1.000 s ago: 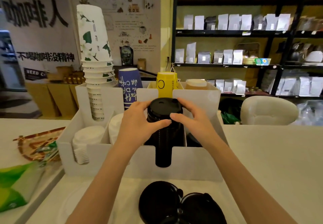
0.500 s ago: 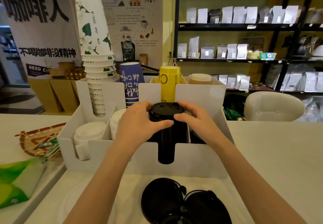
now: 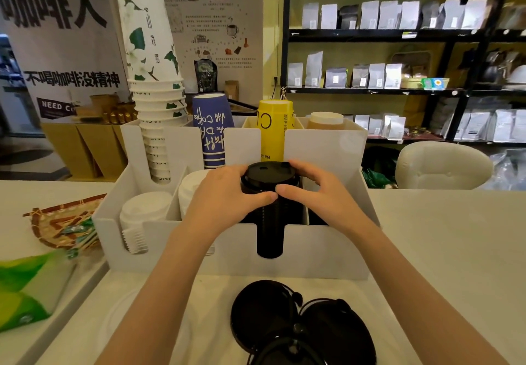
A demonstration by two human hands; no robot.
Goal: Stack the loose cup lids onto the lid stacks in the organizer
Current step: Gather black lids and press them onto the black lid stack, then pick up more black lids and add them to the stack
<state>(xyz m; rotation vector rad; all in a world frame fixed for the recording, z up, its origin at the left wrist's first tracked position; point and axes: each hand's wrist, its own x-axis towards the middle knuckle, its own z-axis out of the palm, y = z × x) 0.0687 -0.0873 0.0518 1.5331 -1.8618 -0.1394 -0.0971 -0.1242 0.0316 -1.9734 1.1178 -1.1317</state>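
Observation:
A white organizer (image 3: 318,253) stands on the counter with lid stacks in its front row. A tall stack of black lids (image 3: 270,231) fills the middle front slot. My left hand (image 3: 225,196) and my right hand (image 3: 321,193) clasp the top black lid (image 3: 267,172) from both sides, thumbs meeting in front of it. Several loose black lids (image 3: 299,324) lie on the counter just in front of the organizer. Two white lid stacks (image 3: 142,211) sit in the left front slots; the second is partly hidden behind my left hand.
Stacked paper cups (image 3: 153,80), a blue cup (image 3: 212,134) and a yellow cup (image 3: 274,128) stand in the organizer's back row. A woven basket (image 3: 59,225) and a green packet (image 3: 25,290) lie at the left. Shelves of bags fill the right background.
Both hands have stayed on top of the black stack, pressing slightly lower. The head camera moved closer and tilted a little.

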